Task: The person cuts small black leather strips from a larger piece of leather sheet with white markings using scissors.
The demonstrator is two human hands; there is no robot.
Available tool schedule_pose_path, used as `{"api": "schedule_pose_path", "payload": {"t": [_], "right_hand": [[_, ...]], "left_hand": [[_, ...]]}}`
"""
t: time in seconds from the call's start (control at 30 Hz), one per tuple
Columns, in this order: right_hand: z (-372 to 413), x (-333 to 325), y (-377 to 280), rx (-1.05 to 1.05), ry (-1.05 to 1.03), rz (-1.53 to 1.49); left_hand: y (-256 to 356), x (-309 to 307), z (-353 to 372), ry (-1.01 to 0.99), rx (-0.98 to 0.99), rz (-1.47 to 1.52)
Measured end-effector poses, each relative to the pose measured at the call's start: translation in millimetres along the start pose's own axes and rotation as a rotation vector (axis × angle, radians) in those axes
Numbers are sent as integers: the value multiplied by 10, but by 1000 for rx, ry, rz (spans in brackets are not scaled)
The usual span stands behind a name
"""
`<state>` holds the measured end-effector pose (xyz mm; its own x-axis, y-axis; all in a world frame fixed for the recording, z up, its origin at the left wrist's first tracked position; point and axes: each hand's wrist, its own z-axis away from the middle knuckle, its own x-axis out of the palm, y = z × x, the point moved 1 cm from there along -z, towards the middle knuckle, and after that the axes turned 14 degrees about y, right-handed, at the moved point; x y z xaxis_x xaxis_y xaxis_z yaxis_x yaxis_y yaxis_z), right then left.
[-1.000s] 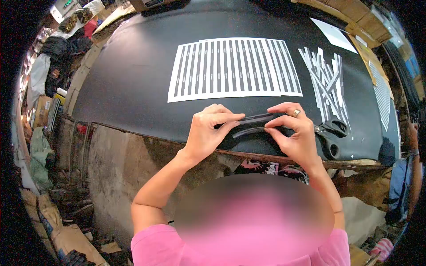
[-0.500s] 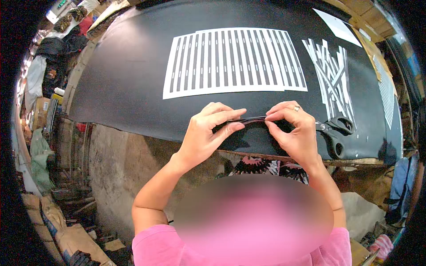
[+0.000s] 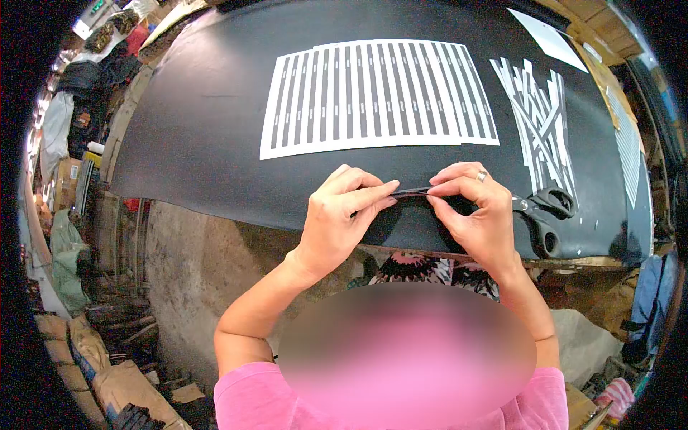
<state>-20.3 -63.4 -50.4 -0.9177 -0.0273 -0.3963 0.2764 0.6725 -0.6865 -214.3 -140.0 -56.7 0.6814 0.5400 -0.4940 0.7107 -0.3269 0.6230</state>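
Observation:
A thin black strip point(image 3: 412, 192) stretches between my two hands above the table's near edge. My left hand point(image 3: 342, 211) pinches one end between thumb and fingers. The other end is pinched by my right hand point(image 3: 476, 208), which wears a ring. Black-handled scissors point(image 3: 548, 215) lie just right of my right hand, their blades partly hidden behind it. Beyond my hands, striped black-and-white sheets point(image 3: 373, 93) lie flat, overlapping each other. A loose pile of cut white strips point(image 3: 534, 125) sits to their right.
The black-covered table point(image 3: 193, 143) spans the view ahead. A white sheet point(image 3: 548, 39) lies at its far right, and another striped sheet point(image 3: 627, 150) near the right edge. Cardboard pieces point(image 3: 136, 394) and bags crowd the floor at left. Blue cloth point(image 3: 648, 294) hangs at right.
My left thumb and fingers have closed together on the strip's left end, where they were slightly apart before. My right hand keeps its pinch almost in place.

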Motion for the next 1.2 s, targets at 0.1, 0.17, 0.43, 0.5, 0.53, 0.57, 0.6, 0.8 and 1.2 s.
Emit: {"api": "schedule_pose_path", "payload": {"t": [0.1, 0.17, 0.43, 0.5, 0.53, 0.57, 0.6, 0.8, 1.2], "right_hand": [[-2, 8, 9, 9, 7, -5], [-8, 2, 30, 6, -9, -4], [-68, -12, -48, 252, -110, -105], [-102, -66, -108, 228, -101, -136], [-101, -92, -121, 228, -91, -123], [-101, -129, -131, 207, -109, -138], [-99, -184, -142, 188, -123, -144], [-70, -626, -157, 42, -137, 30], [-106, -1732, 288, 15, -432, 410]], "left_hand": [[-1, 6, -6, 23, 21, 2], [3, 7, -13, 28, 15, 4], [46, -14, -64, -38, -2, 23], [102, -23, -109, -69, -21, 64], [160, -26, -142, -98, -63, 97], [207, -1, -170, -128, -100, 135], [247, 38, -187, -137, -81, 163], [367, 289, -247, -246, -268, 358], [394, 527, -434, -430, -972, 822]]}}
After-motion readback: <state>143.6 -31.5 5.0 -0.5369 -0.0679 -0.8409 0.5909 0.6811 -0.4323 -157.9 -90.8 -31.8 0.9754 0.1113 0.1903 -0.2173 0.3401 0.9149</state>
